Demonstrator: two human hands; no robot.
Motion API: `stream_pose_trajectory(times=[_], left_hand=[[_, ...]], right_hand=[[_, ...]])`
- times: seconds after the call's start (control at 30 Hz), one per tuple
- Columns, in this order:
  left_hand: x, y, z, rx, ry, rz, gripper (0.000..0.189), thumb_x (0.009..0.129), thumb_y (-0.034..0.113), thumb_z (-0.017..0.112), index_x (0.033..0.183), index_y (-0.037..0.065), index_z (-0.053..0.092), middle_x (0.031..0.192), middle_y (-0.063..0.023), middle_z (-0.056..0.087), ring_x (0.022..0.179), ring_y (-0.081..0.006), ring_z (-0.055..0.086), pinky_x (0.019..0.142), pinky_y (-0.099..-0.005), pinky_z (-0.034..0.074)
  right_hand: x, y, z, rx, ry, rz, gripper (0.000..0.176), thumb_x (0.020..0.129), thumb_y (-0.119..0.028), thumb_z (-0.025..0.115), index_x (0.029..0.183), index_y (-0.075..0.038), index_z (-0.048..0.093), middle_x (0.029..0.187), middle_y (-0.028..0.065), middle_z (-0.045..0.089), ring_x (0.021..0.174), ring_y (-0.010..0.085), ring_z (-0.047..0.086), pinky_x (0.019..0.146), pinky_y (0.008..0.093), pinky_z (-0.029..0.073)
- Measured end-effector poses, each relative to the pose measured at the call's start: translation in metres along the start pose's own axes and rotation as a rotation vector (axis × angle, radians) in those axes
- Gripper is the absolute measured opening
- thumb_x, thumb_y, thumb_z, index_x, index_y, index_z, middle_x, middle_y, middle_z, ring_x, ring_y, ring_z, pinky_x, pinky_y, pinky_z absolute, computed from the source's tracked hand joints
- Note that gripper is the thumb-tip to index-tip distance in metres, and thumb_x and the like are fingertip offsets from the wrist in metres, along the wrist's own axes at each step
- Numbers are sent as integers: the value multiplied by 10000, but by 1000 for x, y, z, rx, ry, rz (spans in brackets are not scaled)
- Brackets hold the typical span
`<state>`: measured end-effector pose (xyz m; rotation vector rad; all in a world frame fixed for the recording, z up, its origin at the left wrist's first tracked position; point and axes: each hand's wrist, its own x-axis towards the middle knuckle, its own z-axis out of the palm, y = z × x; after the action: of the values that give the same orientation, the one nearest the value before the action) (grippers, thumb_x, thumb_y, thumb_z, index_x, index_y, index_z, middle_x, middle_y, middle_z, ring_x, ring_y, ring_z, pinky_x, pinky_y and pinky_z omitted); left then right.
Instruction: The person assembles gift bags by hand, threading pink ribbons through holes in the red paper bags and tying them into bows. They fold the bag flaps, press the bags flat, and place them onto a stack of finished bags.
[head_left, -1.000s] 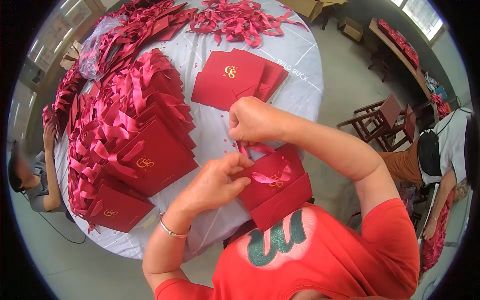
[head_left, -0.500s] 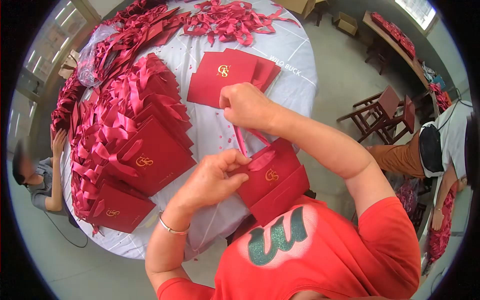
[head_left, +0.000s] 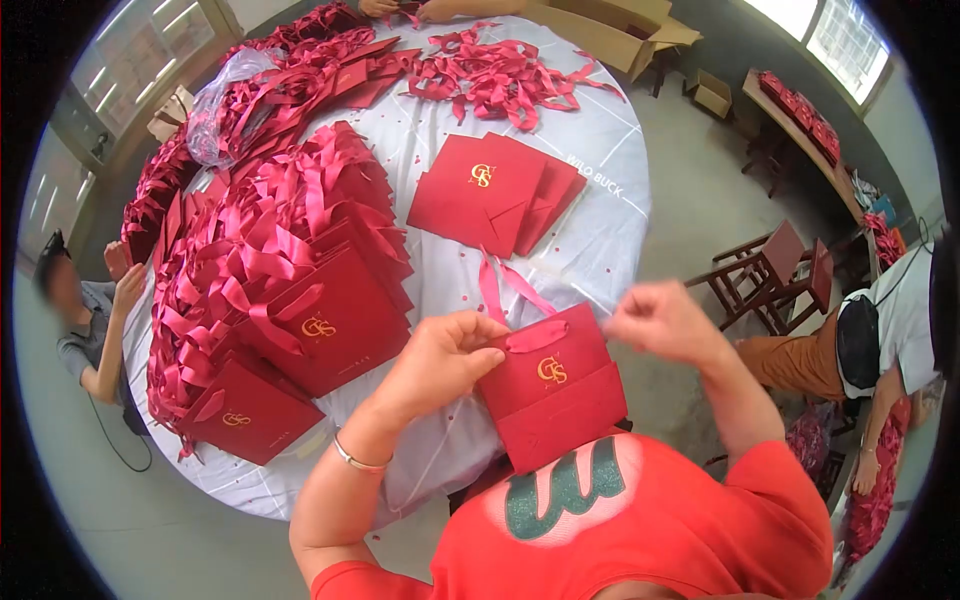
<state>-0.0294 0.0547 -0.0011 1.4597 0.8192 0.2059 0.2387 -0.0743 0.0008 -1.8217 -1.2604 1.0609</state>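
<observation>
A red paper bag [head_left: 552, 385] with a gold logo hangs upright in front of my chest, its pink ribbon handle standing up. My left hand [head_left: 452, 358] pinches the bag's upper left corner beside the ribbon. My right hand [head_left: 660, 318] is raised just right of the bag, apart from it, with fingers curled and blurred; whether it holds anything does not show. Flat red bags [head_left: 470, 195] lie on the white-covered round table beyond. To the left stands a large pile of red bags [head_left: 345, 320] with pink ribbons.
Loose ribbons [head_left: 500, 75] lie at the table's far side, near an open cardboard box [head_left: 610, 30]. Plastic wrap [head_left: 215, 110] lies at the far left. One person sits at the left, another's hands show at the far edge, and a third stands right, near wooden chairs [head_left: 765, 270].
My right hand has moved down and right, away from the ribbon handle. My left hand stays on the bag. The view has shifted, showing more of the table's far edge.
</observation>
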Motion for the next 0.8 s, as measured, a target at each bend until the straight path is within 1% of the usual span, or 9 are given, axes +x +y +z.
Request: stream_pose_trajectory(times=[0.13, 0.3, 0.4, 0.47, 0.5, 0.57, 0.63, 0.67, 0.8], left_hand=[[1, 0, -4, -232, 70, 31, 185, 907, 31, 656, 1087, -13, 652, 749, -2, 649, 491, -21, 483, 435, -182, 390], [1, -5, 3, -89, 107, 68, 139, 914, 24, 638, 1042, -12, 679, 774, 13, 649, 483, -17, 493, 429, -182, 390], [-3, -6, 4, 139, 241, 168, 134, 871, 44, 661, 989, -5, 701, 782, -21, 663, 537, -85, 568, 483, -234, 445], [-9, -7, 2, 697, 377, 424, 180, 811, 77, 682, 976, 8, 706, 807, -97, 666, 670, -214, 643, 604, -321, 501], [-12, -5, 4, 656, 370, 368, 238, 776, 111, 703, 996, 19, 702, 852, -162, 654, 797, -324, 645, 714, -383, 506], [-16, -3, 8, 690, 345, 329, 231, 782, 113, 705, 992, 18, 700, 866, -158, 660, 805, -328, 650, 720, -391, 508], [-19, 1, 16, 702, 337, 304, 228, 797, 111, 701, 1004, 16, 690, 930, -162, 660, 837, -340, 653, 740, -410, 516], [-19, -2, 18, 698, 332, 301, 228, 797, 111, 701, 1004, 16, 690, 930, -162, 660, 837, -340, 653, 740, -410, 516], [-19, -9, 22, 779, 334, 440, 199, 856, 108, 614, 1024, 1, 622, 995, -194, 609, 797, -412, 637, 709, -498, 520]], right_hand=[[-37, 54, 16, 463, -198, 29, 293, 840, -131, 765, 1058, 12, 631, 917, 24, 689, 754, 72, 623, 663, 231, 497], [-45, 36, 27, 557, -124, 125, 174, 902, -157, 710, 978, -15, 644, 899, 33, 696, 769, 79, 657, 629, 225, 507], [-39, 33, 26, 459, -325, 267, 274, 953, -284, 651, 851, -31, 650, 751, 53, 698, 568, 104, 659, 482, 208, 483], [-37, 32, 31, 442, -406, 313, 285, 951, -295, 653, 852, -27, 647, 740, 58, 695, 564, 108, 660, 486, 210, 488], [-37, 32, 33, 429, -484, 361, 297, 948, -305, 656, 853, -24, 644, 728, 62, 692, 560, 111, 661, 489, 213, 494], [-35, 32, 33, 327, -472, 390, 291, 908, -297, 710, 830, -20, 663, 713, 46, 688, 586, 85, 644, 517, 214, 491], [-33, 25, 28, -35, -213, 28, 180, 876, -191, 744, 863, -19, 694, 718, 20, 675, 625, 53, 617, 535, 214, 474], [-29, 13, 23, 51, -142, 119, 150, 835, -150, 777, 841, -24, 695, 691, -18, 646, 616, 26, 557, 534, 208, 440], [1, -18, 25, -32, 53, -109, 113, 834, -116, 757, 821, -26, 689, 667, -38, 622, 608, 24, 526, 526, 212, 414]])
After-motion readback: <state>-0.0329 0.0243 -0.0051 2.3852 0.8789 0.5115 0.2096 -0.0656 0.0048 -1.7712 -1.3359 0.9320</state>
